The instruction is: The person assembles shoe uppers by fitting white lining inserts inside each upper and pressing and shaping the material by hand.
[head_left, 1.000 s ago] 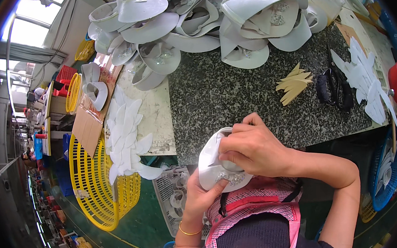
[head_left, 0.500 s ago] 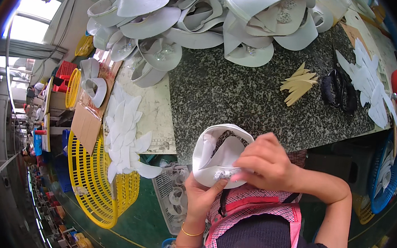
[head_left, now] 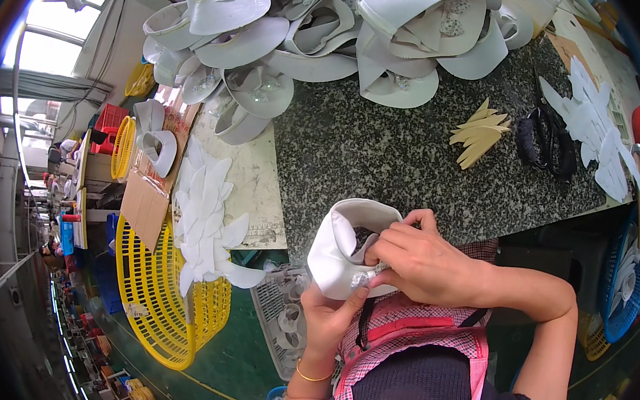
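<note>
Presently, a white shoe upper (head_left: 333, 255) is being held between both hands at the near edge of a speckled dark slab (head_left: 384, 149), just in front of the person's checked apron (head_left: 412, 321); whether it is touching the slab, I cannot tell. Its opening is facing up, and a glittering ornament (head_left: 361, 279) is showing on its near side. The left hand (head_left: 325, 319) is gripping the lower edge, its thumb pressing beside the ornament and its other fingers going out of sight beneath. The right hand (head_left: 427, 267) is pinching the right-hand edge between bent fingers and thumb, near the ornament; the exact contact of the fingertips is being hidden.

Farther out, tan strips (head_left: 479, 137) are lying fanned on the slab, with black-handled scissors (head_left: 526, 137) resting near them. White cut pieces (head_left: 600, 128) are overlapping at the far right. A heap of similar white uppers (head_left: 308, 67) is covering the far side. On the left, more white leaf-shaped pieces (head_left: 200, 217) are spreading over a pale board (head_left: 250, 176), above a yellow basket (head_left: 136, 294). A blue basket (head_left: 615, 317) is standing at the right.
</note>
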Available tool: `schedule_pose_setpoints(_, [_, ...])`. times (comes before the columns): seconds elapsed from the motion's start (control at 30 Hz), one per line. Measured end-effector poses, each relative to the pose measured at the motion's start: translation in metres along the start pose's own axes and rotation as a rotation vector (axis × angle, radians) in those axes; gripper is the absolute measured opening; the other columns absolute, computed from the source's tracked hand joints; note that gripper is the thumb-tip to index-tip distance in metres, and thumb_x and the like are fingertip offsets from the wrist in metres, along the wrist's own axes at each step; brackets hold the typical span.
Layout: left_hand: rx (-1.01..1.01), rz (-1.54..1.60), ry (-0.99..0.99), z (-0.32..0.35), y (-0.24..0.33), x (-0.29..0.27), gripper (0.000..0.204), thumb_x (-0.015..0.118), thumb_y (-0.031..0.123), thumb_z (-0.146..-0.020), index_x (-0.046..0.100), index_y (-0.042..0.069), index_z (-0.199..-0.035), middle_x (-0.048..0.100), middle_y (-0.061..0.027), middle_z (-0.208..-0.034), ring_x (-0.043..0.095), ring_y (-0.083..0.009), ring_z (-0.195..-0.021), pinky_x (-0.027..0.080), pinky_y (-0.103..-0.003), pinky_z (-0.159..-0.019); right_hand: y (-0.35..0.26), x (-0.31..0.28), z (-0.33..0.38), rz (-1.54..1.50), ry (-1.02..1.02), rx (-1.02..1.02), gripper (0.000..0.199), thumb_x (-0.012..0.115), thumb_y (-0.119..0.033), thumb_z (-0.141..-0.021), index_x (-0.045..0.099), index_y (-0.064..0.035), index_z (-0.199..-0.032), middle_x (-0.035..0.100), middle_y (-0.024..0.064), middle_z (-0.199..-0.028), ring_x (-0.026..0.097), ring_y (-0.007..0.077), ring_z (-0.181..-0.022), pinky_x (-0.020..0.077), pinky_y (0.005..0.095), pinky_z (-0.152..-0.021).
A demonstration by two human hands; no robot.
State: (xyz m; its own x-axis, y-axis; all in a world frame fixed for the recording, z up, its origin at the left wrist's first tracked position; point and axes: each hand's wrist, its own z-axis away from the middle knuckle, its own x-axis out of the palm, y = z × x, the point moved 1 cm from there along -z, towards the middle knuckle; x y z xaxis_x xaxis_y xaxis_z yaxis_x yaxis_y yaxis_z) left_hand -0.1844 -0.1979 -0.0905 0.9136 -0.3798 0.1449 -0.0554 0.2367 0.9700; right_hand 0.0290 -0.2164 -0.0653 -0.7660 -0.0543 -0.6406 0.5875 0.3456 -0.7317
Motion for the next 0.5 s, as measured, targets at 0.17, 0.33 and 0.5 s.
schedule_pose_setpoints(0.17, [0.023,0.155,-0.08,-0.005,0.014,-0.01,0.041,0.076,-0.002,-0.088,0.061,-0.007,-0.126,0.069,-0.009,-0.114,0.064,-0.0155,-0.104,0.05,-0.032,-0.094,0.003,-0.007,-0.001,-0.011,-0.073,-0.058,0.022,0.071,-0.025,-0.093,0.06,-0.0068,-0.1,0.062,0.0065,-0.092,0.063,0.0247,-0.097,0.0334,0.053,-0.105])
schedule_pose_setpoints(0.33, [0.02,0.118,-0.031,-0.003,0.012,-0.013,0.04,0.074,0.001,-0.091,0.06,-0.007,-0.128,0.068,-0.0089,-0.117,0.063,-0.015,-0.105,0.05,-0.031,-0.094,-0.003,-0.01,-0.002,-0.084,-0.086,-0.053,0.022,0.07,-0.025,-0.095,0.059,-0.0062,-0.099,0.062,0.0075,-0.091,0.064,0.0257,-0.097,0.033,0.0538,-0.106])
schedule_pose_setpoints(0.5, [0.01,0.141,0.029,-0.005,0.017,-0.001,0.043,0.071,0.0,-0.092,0.058,-0.008,-0.132,0.068,-0.0096,-0.118,0.063,-0.0154,-0.106,0.049,-0.031,-0.094,-0.004,-0.003,-0.001,-0.066,-0.1,-0.033,0.024,0.07,-0.026,-0.094,0.059,-0.0051,-0.099,0.06,0.0086,-0.091,0.063,0.0266,-0.095,0.0336,0.053,-0.106])
